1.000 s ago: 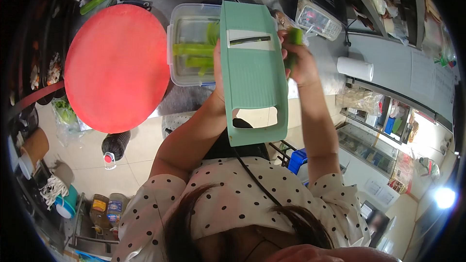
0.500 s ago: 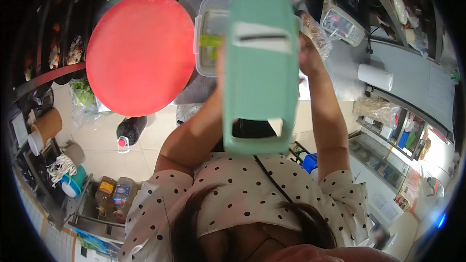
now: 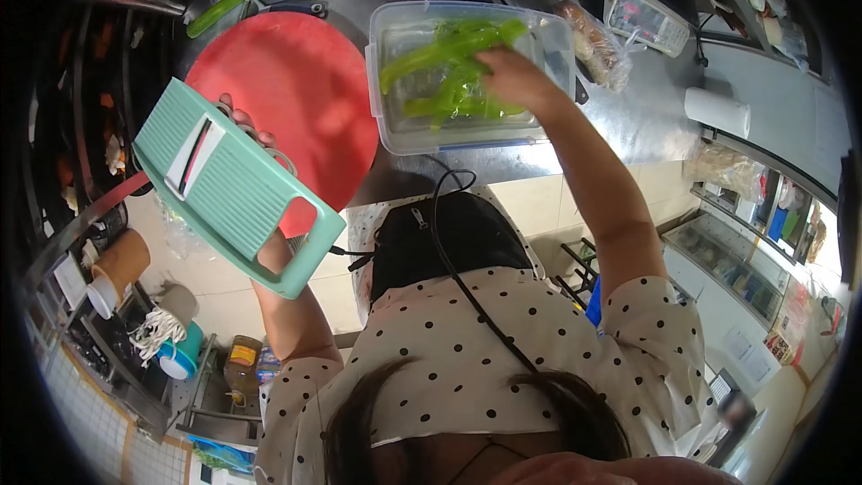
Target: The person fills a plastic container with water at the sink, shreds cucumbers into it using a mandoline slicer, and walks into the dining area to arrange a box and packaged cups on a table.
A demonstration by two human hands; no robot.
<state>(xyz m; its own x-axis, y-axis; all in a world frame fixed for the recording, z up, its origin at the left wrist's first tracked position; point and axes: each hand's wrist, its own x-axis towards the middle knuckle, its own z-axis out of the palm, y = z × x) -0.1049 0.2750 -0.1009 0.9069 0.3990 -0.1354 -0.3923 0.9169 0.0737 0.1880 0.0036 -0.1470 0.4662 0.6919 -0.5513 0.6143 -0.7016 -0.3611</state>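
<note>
Kitchen, steel counter (image 3: 633,121), red round chopping board (image 3: 314,99), green vegetable pieces (image 3: 420,65)

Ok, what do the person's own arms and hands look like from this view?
Both arms wear short, loose white sleeves with black polka dots, leaving the forearms bare. The right hand and the visible fingers of the left hand show no gloves. A thin black cable runs down the matching dotted top.

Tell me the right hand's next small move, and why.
Probably close the right hand on one of the green pieces and lift it out of the plastic container: that hand is down at them, though its grip is hard to make out, and the left hand holds the green slicer off to the side, leaving the opening uncovered.
</note>
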